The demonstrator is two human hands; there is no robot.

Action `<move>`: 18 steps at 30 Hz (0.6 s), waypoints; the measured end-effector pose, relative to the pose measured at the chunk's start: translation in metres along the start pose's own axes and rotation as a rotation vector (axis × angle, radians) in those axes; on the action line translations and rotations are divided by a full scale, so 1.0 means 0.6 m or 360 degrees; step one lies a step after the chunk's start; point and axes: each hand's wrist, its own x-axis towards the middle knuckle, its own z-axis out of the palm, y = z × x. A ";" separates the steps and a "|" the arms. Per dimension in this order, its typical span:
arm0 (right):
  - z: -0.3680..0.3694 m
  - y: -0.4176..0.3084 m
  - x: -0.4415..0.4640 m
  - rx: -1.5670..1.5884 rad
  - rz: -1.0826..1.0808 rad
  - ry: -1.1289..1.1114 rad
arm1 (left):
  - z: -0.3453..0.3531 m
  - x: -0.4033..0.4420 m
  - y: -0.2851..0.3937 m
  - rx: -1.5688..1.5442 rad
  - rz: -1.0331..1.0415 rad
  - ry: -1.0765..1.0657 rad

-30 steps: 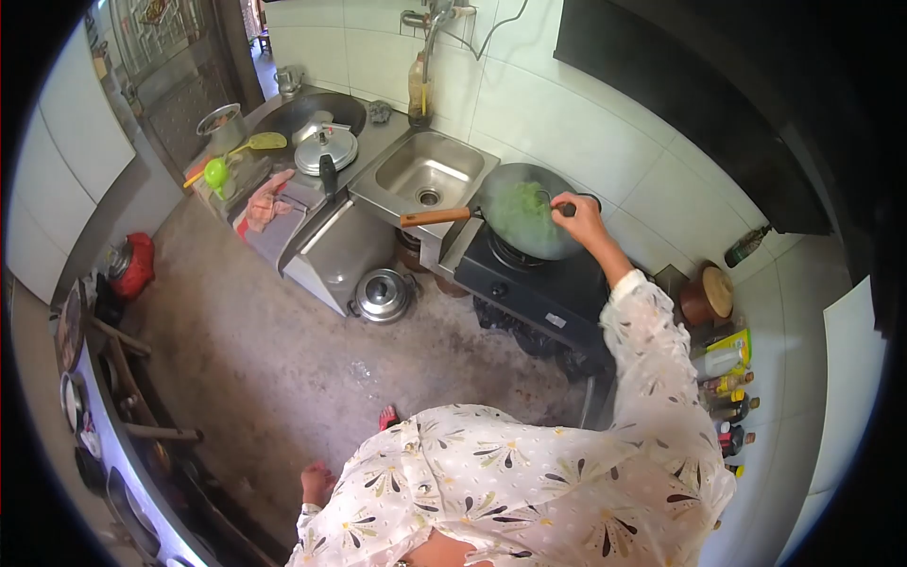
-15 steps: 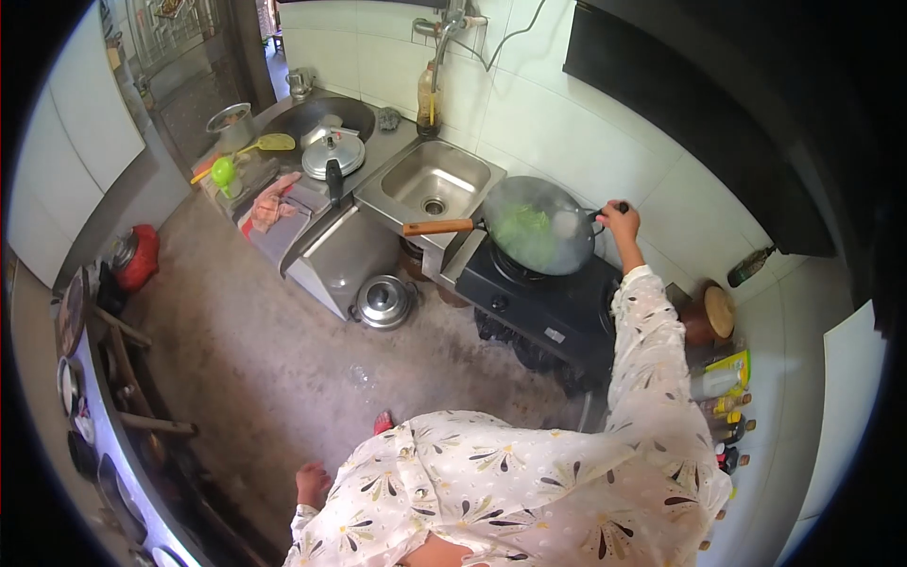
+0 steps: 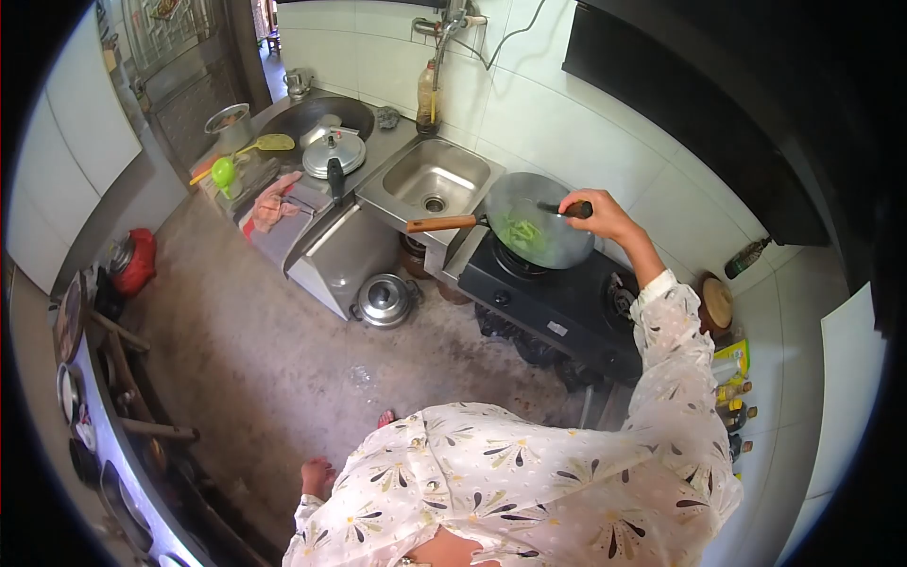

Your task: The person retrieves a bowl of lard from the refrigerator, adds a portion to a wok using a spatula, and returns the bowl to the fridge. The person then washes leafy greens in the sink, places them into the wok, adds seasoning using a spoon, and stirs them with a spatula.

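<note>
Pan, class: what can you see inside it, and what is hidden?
Green pieces lie in the pan, under a haze. The base beneath them is covered. The right hand, gripping a dark handle, hides part of the rim.

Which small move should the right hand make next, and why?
Perhaps spread the green leafy pieces toward the middle of the round grey metal pan with the black-handled utensil: the right hand grips it over the pan, and the pieces look bunched toward the brown wooden handle.
</note>
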 end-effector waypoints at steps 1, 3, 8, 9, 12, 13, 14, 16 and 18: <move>0.004 -0.005 -0.001 0.0056 0.0013 -0.0018 | 0.000 0.016 -0.010 -0.0132 -0.0025 -0.0007; 0.014 -0.013 -0.010 0.0168 0.0039 -0.0056 | 0.005 -0.014 0.025 0.0083 0.0052 0.0013; 0.112 0.040 -0.056 0.0086 0.0067 0.0050 | -0.017 -0.075 0.051 0.0417 0.0020 0.0019; 0.134 0.059 -0.062 0.0027 0.0103 0.0081 | -0.026 -0.077 0.047 0.0425 0.0001 0.0016; 0.180 0.118 -0.068 -0.0025 0.0097 0.0353 | -0.041 -0.079 0.043 0.0506 0.0059 -0.0041; 0.188 0.138 -0.072 -0.0023 0.0075 0.0474 | -0.044 -0.072 0.044 0.0570 0.0156 -0.0091; 0.168 0.128 -0.076 0.0085 0.0454 0.0492 | -0.041 -0.066 0.044 0.0513 0.0155 -0.0097; 0.138 0.190 -0.062 0.0192 0.0518 0.0888 | -0.030 -0.051 0.044 0.0276 0.0057 -0.0060; 0.070 0.151 -0.030 0.0709 0.0656 0.1092 | -0.015 -0.052 0.052 0.0150 0.0004 0.0009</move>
